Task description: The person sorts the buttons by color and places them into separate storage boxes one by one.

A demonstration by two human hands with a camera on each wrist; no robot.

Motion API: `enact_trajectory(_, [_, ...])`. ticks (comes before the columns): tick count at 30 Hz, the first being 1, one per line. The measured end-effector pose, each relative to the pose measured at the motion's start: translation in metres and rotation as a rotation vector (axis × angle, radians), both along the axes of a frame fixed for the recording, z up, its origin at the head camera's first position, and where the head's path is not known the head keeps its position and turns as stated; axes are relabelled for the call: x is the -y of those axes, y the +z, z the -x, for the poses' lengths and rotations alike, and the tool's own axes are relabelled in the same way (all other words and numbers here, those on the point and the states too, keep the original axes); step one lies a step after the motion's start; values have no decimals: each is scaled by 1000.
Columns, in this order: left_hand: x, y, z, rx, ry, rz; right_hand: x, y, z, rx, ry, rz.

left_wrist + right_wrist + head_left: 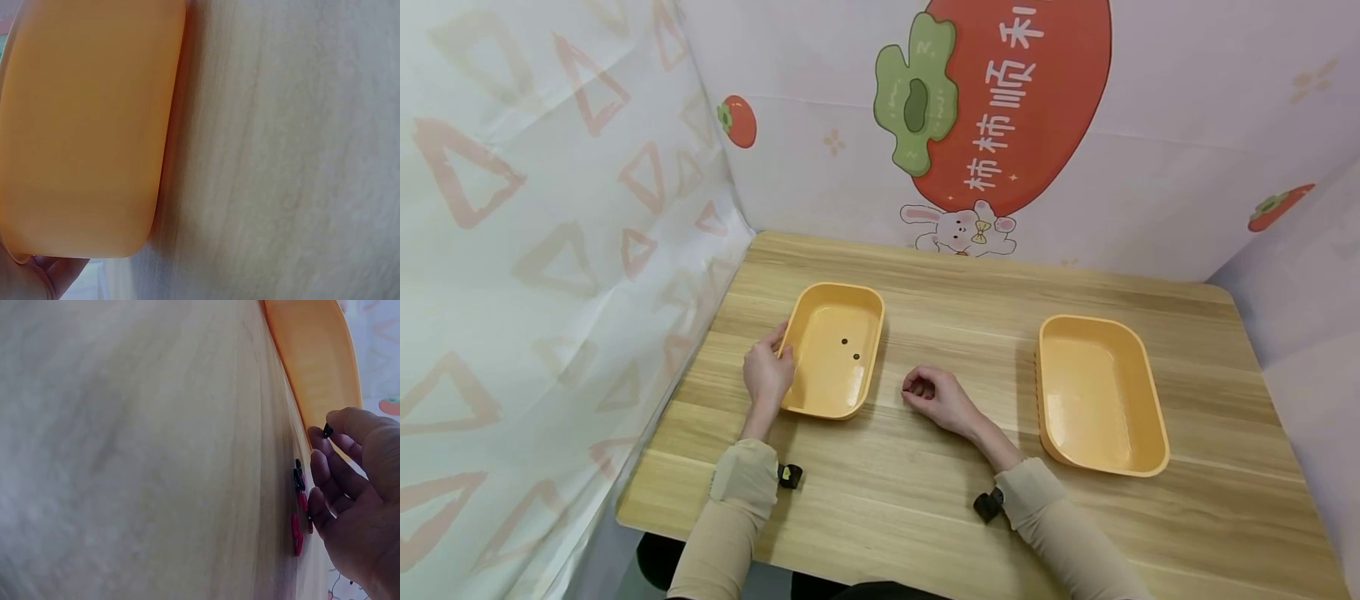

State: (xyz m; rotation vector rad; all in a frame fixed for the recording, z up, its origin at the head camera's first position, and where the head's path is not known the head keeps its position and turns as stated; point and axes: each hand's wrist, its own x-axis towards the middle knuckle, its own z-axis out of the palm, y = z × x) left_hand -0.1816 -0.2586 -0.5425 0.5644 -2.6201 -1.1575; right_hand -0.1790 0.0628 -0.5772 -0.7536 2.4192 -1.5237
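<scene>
On the left of the table, a shallow yellow plastic bin [822, 379] holds two small dark round pieces [856, 357]. My left hand [767, 372] grips that bin's left rim, thumb at the inner side; in the left wrist view, the bin's outer wall [87, 131] fills the left part. To the right of this bin, my right hand [949, 406] is raised with curled fingers. Between thumb and index finger it pinches a small black piece [328, 430]. Several small red and black pieces [298, 534] show beside its fingers in the right wrist view; the head view hides them.
A second yellow bin [1101, 408], with nothing visible inside, stands on the right of the wooden table [895, 500]. Printed cloth walls [820, 192] border the table's back and left side. Each sleeve carries a black wrist camera [988, 504].
</scene>
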Motion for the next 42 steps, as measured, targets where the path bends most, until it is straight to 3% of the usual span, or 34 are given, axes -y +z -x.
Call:
enact_trajectory(4, [4,-7,3,-13,-5,10,1,-1,-1,-36,-10,-35])
enact_trajectory(6, [8,-18,7,-21,-1,38,2,-2,-2,-81,-20,-65])
enact_trajectory(9, [9,-19,8,-9,-5,29,5,-3,-4,-159,-41,-113])
enact_trajectory(14, [17,-38,15,-18,-3,44,8,-3,-6,-254,-58,-147])
enact_trajectory(18, [25,-54,20,-22,-10,69,11,-3,-7,-249,-58,-145])
enact_trajectory(26, [18,-37,12,-29,-18,68,16,-3,-6,-148,-65,-59])
enact_trajectory(31, [3,-6,1,-26,-28,43,17,-3,-6,-113,-77,-8])
enact_trajectory(33, [-1,0,-2,-18,-29,33,17,-2,-5,-109,-80,-14])
enact_trajectory(37, [1,-3,2,-32,-19,23,18,3,-2,-101,-89,-24])
enact_trajectory(42, [14,-30,14,-49,-22,49,23,16,5,-138,-117,11])
